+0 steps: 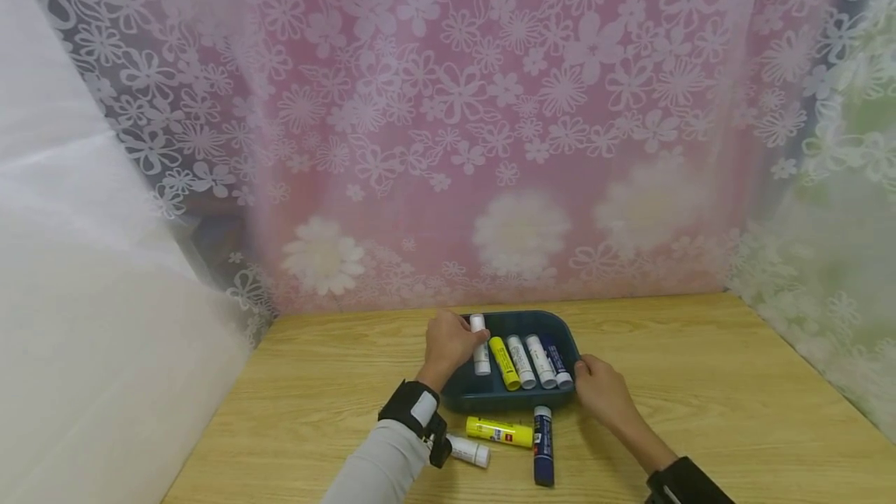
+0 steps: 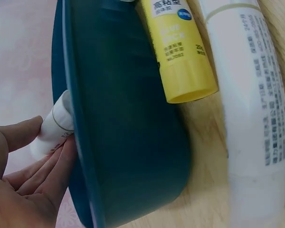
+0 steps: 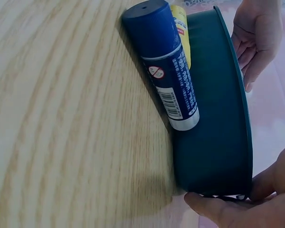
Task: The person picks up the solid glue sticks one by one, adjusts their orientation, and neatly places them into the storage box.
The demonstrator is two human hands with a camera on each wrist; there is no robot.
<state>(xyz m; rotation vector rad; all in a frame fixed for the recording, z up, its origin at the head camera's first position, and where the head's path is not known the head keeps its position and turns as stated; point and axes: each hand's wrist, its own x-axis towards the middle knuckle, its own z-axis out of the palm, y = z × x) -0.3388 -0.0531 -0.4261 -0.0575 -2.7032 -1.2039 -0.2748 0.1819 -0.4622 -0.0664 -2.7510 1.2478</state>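
Between its thumb and fingers, my left hand (image 1: 448,347) pinches a white glue stick (image 1: 481,358) at the left end of a dark teal tray (image 1: 500,401). My right hand (image 1: 603,393) grips the tray's right end, its thumb and fingers around the wall in the right wrist view. Inside the tray, to the right of the pinched stick, lie a yellow glue stick (image 1: 505,364), two white glue sticks (image 1: 521,362) and a dark blue one (image 1: 558,364), side by side. The left wrist view shows the pinched stick (image 2: 56,124) partly behind the tray's rim.
On the wooden table (image 1: 315,403), in front of the tray, lie another yellow glue stick (image 1: 499,432), a dark blue glue stick (image 1: 543,448) and a white one (image 1: 470,451), partly hidden by the left wrist. A pink flowered curtain (image 1: 448,138) hangs behind the table.
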